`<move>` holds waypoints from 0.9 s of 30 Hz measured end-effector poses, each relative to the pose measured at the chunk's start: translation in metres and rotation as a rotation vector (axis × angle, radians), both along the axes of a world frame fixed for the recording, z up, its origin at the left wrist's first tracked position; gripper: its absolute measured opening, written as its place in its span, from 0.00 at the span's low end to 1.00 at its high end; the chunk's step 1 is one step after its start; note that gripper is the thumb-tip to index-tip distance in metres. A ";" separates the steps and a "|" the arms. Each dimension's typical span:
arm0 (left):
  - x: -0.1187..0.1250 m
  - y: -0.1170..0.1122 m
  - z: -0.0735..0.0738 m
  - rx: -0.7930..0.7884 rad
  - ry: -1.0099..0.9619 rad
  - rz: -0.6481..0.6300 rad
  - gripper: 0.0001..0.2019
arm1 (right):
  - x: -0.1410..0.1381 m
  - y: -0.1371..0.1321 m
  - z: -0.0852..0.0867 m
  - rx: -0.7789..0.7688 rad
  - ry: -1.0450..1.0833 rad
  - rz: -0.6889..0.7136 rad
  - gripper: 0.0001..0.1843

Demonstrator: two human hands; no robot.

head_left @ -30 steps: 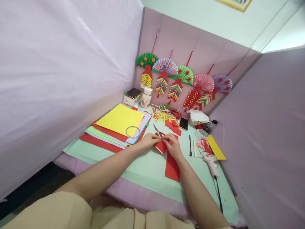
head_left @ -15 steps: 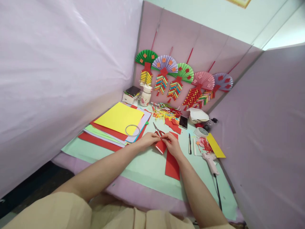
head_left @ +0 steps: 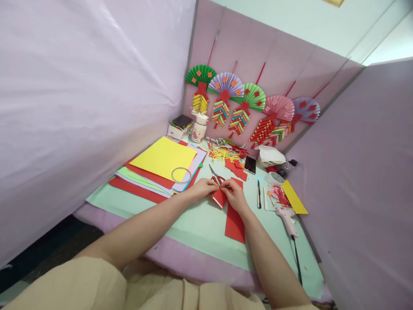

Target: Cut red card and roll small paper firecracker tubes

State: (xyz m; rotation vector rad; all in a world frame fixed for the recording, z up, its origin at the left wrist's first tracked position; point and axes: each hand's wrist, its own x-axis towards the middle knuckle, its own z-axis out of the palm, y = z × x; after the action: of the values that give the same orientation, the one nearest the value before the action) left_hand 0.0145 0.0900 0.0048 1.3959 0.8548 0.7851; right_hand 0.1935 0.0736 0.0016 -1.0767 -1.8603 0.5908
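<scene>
My left hand [head_left: 204, 188] and my right hand [head_left: 235, 194] meet over a small folded piece of red paper [head_left: 220, 198] on the green mat [head_left: 200, 224]. Both hands have their fingers pinched together on the paper's upper edge. A long red paper strip [head_left: 234, 221] lies on the mat under my right wrist. A pair of scissors [head_left: 214, 174] with red handles lies just beyond my fingertips.
A stack of coloured sheets [head_left: 161, 165] with a yellow one on top and a wire ring [head_left: 181, 175] lies to the left. A phone [head_left: 249, 164], pen [head_left: 258, 194], tape roll [head_left: 274, 178], glue gun [head_left: 286, 217] and paper scraps [head_left: 224, 153] lie right. Paper fans [head_left: 245, 105] hang behind.
The hands stay pinched on the red paper with hardly any movement. The view has shifted slightly.
</scene>
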 end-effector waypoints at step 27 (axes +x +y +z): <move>0.005 0.004 -0.002 0.020 0.084 0.130 0.12 | -0.002 0.001 0.002 -0.015 0.047 -0.015 0.03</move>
State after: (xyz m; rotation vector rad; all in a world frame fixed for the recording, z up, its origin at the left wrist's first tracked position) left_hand 0.0192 0.0937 0.0026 1.4090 1.0131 0.8402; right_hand 0.1911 0.0751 0.0038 -1.0764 -1.8084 0.6175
